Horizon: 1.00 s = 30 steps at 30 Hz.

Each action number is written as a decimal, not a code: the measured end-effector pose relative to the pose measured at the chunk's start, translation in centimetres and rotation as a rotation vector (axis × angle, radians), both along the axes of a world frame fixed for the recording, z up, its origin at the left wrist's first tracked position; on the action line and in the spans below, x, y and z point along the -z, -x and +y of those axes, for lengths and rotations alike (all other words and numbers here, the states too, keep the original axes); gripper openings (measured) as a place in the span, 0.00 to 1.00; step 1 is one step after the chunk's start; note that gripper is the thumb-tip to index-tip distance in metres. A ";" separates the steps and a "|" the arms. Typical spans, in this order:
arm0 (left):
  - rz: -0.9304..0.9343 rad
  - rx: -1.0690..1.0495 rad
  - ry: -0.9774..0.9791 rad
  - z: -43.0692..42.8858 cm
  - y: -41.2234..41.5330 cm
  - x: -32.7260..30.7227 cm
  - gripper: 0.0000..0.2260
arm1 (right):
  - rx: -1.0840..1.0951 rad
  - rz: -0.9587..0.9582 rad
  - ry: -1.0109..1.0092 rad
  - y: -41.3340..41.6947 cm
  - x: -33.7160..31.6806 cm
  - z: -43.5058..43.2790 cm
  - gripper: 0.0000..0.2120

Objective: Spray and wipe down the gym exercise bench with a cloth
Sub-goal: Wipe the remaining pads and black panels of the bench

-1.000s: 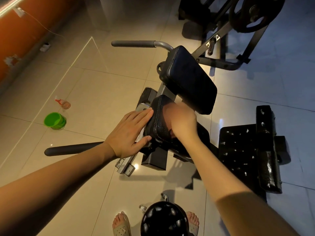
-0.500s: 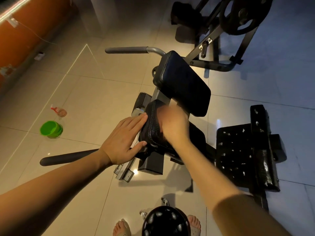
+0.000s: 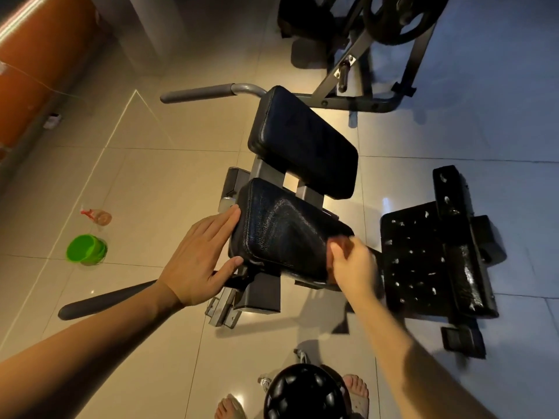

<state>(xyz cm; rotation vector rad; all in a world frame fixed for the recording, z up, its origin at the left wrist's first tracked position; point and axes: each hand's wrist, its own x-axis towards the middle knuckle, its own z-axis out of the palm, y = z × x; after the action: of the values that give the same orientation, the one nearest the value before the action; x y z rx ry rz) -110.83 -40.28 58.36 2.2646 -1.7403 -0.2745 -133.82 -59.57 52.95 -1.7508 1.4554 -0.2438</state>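
Observation:
The gym bench stands below me with two black pads. The near seat pad (image 3: 281,234) is tilted and shows a wet sheen. The upper back pad (image 3: 299,140) rises behind it. My left hand (image 3: 202,258) lies flat with straight fingers against the seat pad's left edge. My right hand (image 3: 352,267) is at the pad's right end, fingers curled round a small dark reddish cloth (image 3: 341,241) pressed on the pad. Most of the cloth is hidden under the hand. A clear spray bottle (image 3: 98,216) with a red trigger lies on the floor to the left.
A green bucket (image 3: 87,249) sits on the tiled floor at left near the spray bottle. Grey handle bars (image 3: 199,93) stick out left of the bench. A worn black padded platform (image 3: 435,246) is on the right. A weight machine (image 3: 378,40) stands behind. My feet are below.
My right hand has slid with the cloth from the seat pad's upper left area to its lower right end. The left hand stays on the pad's left edge.

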 end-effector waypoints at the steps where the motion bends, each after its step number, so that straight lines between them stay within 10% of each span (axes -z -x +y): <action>1: -0.002 0.002 0.001 0.0 0.1 0.0 0.35 | 0.057 0.056 -0.023 1.8 0.5 0.6 0.10; 11: -0.005 -0.014 -0.012 -0.1 0.4 -0.4 0.35 | -0.314 -0.304 0.169 -6.0 -6.7 5.0 0.05; 17: 0.009 0.004 0.003 -0.1 0.4 -0.2 0.35 | 0.005 0.177 0.037 1.7 1.1 -2.5 0.10; 25: 0.008 0.006 0.000 -0.1 0.3 -0.4 0.35 | -0.305 -0.305 0.003 -4.5 -5.5 4.0 0.10; 30: 0.020 0.009 0.014 0.0 0.6 -0.2 0.35 | -0.031 0.167 0.040 1.7 1.8 -2.8 0.11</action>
<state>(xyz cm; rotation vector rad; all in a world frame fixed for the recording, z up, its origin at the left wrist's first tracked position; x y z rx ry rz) -111.39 -40.28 58.60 2.2370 -1.7382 -0.2845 -135.49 -62.38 51.13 -1.8620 1.5493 -0.1126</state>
